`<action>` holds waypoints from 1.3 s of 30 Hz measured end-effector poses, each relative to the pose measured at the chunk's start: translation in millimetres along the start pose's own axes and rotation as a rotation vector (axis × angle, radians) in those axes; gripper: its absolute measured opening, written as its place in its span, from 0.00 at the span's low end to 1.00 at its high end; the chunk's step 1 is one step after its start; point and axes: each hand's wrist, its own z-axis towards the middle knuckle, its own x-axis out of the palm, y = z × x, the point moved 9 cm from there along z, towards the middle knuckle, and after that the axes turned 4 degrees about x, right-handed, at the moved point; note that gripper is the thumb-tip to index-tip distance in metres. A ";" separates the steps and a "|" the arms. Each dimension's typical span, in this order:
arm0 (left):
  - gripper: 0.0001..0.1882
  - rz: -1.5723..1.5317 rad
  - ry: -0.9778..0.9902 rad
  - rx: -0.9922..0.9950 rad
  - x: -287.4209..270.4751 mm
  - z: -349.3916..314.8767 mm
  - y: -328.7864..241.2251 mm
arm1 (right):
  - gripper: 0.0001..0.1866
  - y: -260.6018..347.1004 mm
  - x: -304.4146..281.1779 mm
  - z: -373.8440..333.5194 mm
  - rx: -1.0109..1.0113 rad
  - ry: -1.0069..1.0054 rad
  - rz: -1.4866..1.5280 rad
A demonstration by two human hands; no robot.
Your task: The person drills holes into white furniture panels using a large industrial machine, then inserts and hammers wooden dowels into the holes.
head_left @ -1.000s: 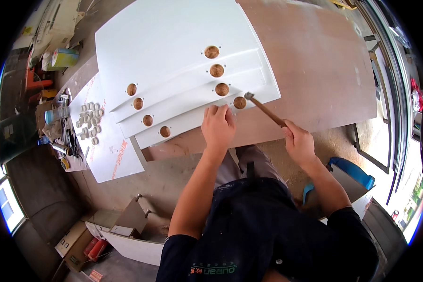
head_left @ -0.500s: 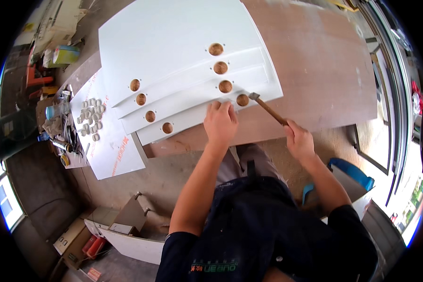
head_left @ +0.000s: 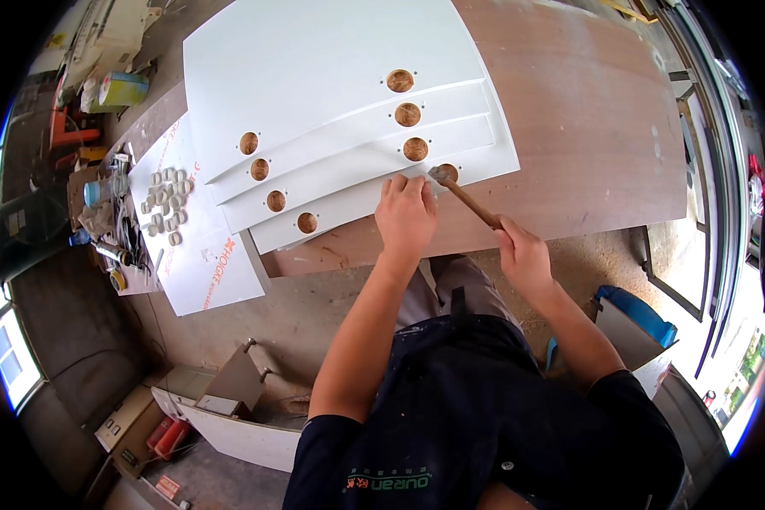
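Observation:
My right hand is closed round the wooden handle of a small hammer. The metal head is by the front edge of the nearest white panel, just right of my left fingers, partly over a round hole. My left hand rests at that edge with fingers bunched in a pinch; whatever they hold is hidden. Several white panels lie stacked in steps, each with round brown-lined cup holes flanked by small dark holes.
The stack lies on a brown board table. To the left, several small round grey-white pieces sit on a printed white sheet, beside tools and a bottle. Behind me are a white cabinet part and a blue container.
The hammer and my right hand have moved left, bringing the head close to my left fingers. My left hand stays by the panel edge; the whole view has shifted slightly.

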 end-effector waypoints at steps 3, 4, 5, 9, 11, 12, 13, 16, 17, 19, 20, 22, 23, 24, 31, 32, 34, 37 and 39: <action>0.03 -0.014 0.007 0.014 1.1 -0.6 0.5 | 0.12 -2.9 0.5 10.8 0.038 0.057 -0.103; 0.03 -0.009 0.009 0.007 0.5 -0.6 0.4 | 0.12 10.8 -10.7 11.7 0.005 0.025 -0.026; 0.03 -0.004 0.011 -0.001 -0.4 -0.1 -0.1 | 0.12 19.6 -18.6 10.7 -0.029 -0.008 0.051; 0.03 -0.015 0.001 0.008 -0.2 -0.4 2.2 | 0.12 7.0 -10.3 0.0 0.041 0.021 -0.019; 0.03 0.025 0.021 0.003 -1.6 -1.9 3.2 | 0.13 -8.4 7.8 12.2 0.101 0.149 -0.239; 0.03 0.045 0.031 -0.001 -2.3 -1.7 4.2 | 0.13 -2.1 0.9 13.4 0.054 0.102 -0.186; 0.03 0.034 0.031 -0.016 -4.9 -2.6 6.2 | 0.13 11.4 -8.5 11.0 0.014 0.063 -0.133; 0.03 0.003 0.028 -0.056 -12.5 -5.9 11.5 | 0.13 16.2 -9.9 -1.0 -0.055 -0.004 -0.042; 0.03 -0.004 0.025 -0.063 -14.0 -10.1 13.4 | 0.13 14.7 -9.8 -2.6 -0.072 -0.020 -0.023; 0.03 -0.016 0.018 -0.061 -19.6 -17.0 13.9 | 0.13 -0.2 -2.4 7.4 0.009 0.105 -0.177; 0.03 -0.021 0.013 -0.051 -23.5 -20.7 12.7 | 0.13 -5.4 2.1 12.5 0.047 0.166 -0.252; 0.03 -0.027 0.021 -0.053 -28.9 -28.0 14.4 | 0.15 14.3 -14.1 15.3 -0.007 0.078 -0.045; 0.03 -0.029 0.033 -0.065 -31.1 -32.7 17.7 | 0.16 22.5 -21.8 14.4 -0.030 0.037 0.056; 0.03 -0.030 0.045 -0.077 -33.0 -37.6 19.0 | 0.16 9.6 -10.8 12.9 0.022 0.102 -0.032; 0.02 -0.078 0.097 -0.074 -47.3 -83.5 12.3 | 0.13 14.2 -15.5 -0.5 -0.101 -0.036 -0.082; 0.02 -0.085 0.094 -0.082 -48.8 -92.3 14.2 | 0.13 17.9 -20.6 0.5 -0.147 -0.105 -0.011; 0.01 -0.106 0.082 -0.059 -53.6 -105.5 12.6 | 0.13 3.0 -5.2 21.5 -0.005 0.084 -0.189; 0.01 -0.115 0.080 -0.025 -64.0 -121.4 7.3 | 0.13 22.5 -16.3 24.2 0.010 0.078 -0.131; 0.02 -0.084 0.114 -0.084 -69.8 -132.6 11.1 | 0.13 24.5 -13.6 17.6 0.028 0.077 -0.141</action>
